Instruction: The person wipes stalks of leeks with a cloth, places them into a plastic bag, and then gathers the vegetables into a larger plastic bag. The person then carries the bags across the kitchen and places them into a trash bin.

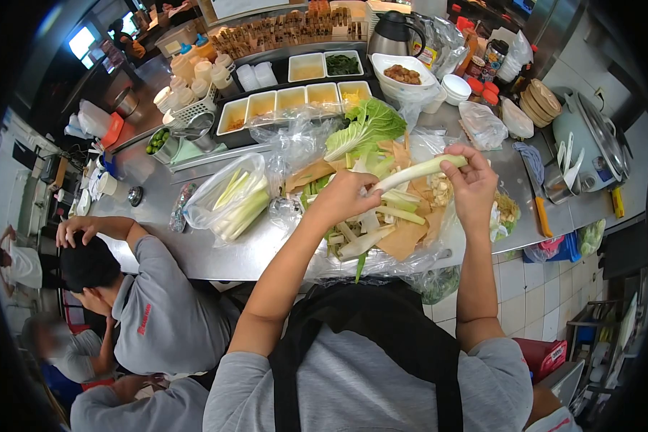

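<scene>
A pale leek stalk (417, 171) is stretched between my two hands above a heap of vegetable trimmings. My left hand (344, 197) is closed around its left end, and my right hand (471, 181) pinches its right end between thumb and fingers. Under the stalk, the trimmings (399, 223) lie on clear plastic with brown papery pieces among them. A large green cabbage leaf (367, 129) rests at the far side of the heap. To the left, an open plastic bag (198, 205) holds several white-green leek stalks (241, 201).
Food trays (291, 99) line the back of the steel counter (216, 255). A knife with an orange handle (541, 216) lies at the right, near a utensil container (560, 186) and a large cooker (583, 133). A co-worker in grey (169, 302) sits close on the left.
</scene>
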`<action>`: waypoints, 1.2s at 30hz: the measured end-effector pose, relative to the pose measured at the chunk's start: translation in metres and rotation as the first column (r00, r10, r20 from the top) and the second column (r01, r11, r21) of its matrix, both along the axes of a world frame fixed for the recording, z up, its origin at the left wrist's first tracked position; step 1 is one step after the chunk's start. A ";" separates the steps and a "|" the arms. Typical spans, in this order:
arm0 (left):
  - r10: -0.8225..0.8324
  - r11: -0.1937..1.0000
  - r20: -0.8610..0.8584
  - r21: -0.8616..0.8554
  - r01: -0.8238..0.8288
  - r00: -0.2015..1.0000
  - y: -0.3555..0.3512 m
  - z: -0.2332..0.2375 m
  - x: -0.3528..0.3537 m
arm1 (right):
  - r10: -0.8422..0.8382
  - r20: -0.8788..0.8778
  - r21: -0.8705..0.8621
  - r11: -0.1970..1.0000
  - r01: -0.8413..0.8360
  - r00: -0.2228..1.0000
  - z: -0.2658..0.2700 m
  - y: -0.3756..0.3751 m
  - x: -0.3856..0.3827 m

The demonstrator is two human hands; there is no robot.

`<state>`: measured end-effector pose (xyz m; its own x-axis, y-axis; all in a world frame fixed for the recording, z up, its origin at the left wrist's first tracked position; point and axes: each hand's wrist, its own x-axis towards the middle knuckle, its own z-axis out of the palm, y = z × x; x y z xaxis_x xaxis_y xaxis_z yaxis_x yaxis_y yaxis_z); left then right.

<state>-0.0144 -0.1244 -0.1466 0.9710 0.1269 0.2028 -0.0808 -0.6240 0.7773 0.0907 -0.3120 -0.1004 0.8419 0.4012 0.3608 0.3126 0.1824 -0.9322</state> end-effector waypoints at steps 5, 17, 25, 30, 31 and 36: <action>0.054 0.998 -0.021 -0.018 -0.054 0.998 -0.005 0.000 0.000 | -0.016 -0.013 -0.003 1.000 0.016 1.000 0.001 0.001 -0.004; 0.084 0.986 0.075 -0.152 -0.072 0.994 -0.004 -0.003 -0.002 | -0.042 0.001 0.041 0.998 0.042 0.999 0.002 -0.003 -0.001; 0.038 0.993 0.134 -0.114 -0.023 0.990 -0.003 -0.009 0.001 | -0.033 -0.032 0.026 0.999 0.034 0.999 -0.001 -0.005 0.004; 0.049 0.995 0.111 -0.095 -0.038 0.993 -0.001 -0.012 0.002 | 0.041 -0.051 0.048 0.998 -0.039 0.998 -0.004 -0.007 0.012; 0.060 0.995 0.081 -0.080 -0.053 0.995 0.000 -0.013 0.003 | 0.069 -0.050 0.061 0.996 -0.066 0.996 -0.006 -0.009 0.014; 0.021 0.912 -0.149 -0.402 -0.080 0.989 0.014 -0.021 0.005 | 0.120 -0.120 0.199 0.975 -0.095 0.985 -0.031 -0.015 0.032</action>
<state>-0.0092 -0.1106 -0.1676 0.9755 0.2195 -0.0124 0.0692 -0.2531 0.9650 0.1230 -0.3269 -0.1311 0.8426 0.4258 0.3297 0.1591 0.3881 -0.9078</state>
